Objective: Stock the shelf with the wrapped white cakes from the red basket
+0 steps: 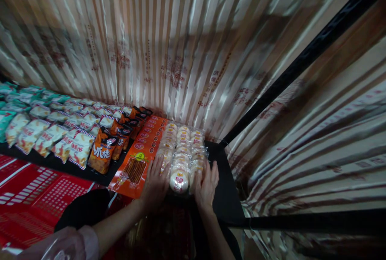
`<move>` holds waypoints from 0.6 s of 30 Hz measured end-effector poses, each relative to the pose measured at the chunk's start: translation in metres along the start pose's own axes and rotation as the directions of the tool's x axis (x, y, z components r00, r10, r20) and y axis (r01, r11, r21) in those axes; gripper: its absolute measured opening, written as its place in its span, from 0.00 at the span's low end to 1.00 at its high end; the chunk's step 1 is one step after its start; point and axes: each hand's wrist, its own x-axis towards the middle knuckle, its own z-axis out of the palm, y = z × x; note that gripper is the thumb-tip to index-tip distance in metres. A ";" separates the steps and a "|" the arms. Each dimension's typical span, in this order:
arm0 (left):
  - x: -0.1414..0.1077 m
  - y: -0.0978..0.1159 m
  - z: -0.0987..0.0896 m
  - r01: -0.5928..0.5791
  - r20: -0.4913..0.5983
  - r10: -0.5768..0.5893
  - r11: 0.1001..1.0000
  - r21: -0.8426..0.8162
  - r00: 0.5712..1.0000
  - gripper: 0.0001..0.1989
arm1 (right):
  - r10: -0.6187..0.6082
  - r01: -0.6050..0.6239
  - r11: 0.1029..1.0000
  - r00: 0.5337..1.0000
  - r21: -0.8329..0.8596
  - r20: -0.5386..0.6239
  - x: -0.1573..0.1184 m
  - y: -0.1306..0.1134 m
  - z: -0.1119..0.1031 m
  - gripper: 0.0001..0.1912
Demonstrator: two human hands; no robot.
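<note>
Three rows of round white cakes in clear wrappers (pixel 180 180) lie on a dark shelf (pixel 224 195), running back toward the curtain. My left hand (pixel 156 181) rests against the left side of the front cakes, fingers stretched out and partly over the edge of an orange snack packet (pixel 129 173). On the opposite side, my right hand (pixel 206 182) touches the right row with its fingers apart. Neither hand has lifted a cake. The cakes under my fingers are partly hidden.
Orange-and-black snack bags (pixel 102 151), white striped bags (pixel 80 147) and green bags (pixel 6 121) stand in rows to the left. Red plastic baskets (pixel 45 187) are below at left. A pale striped curtain (pixel 169 43) hangs behind; a black metal bar (pixel 289 71) slants at right.
</note>
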 end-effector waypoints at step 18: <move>0.199 -0.100 0.041 0.422 0.313 -0.349 0.883 -0.207 0.883 0.13 | -0.493 0.462 0.869 0.782 0.176 0.381 0.177 -0.006 0.087 0.16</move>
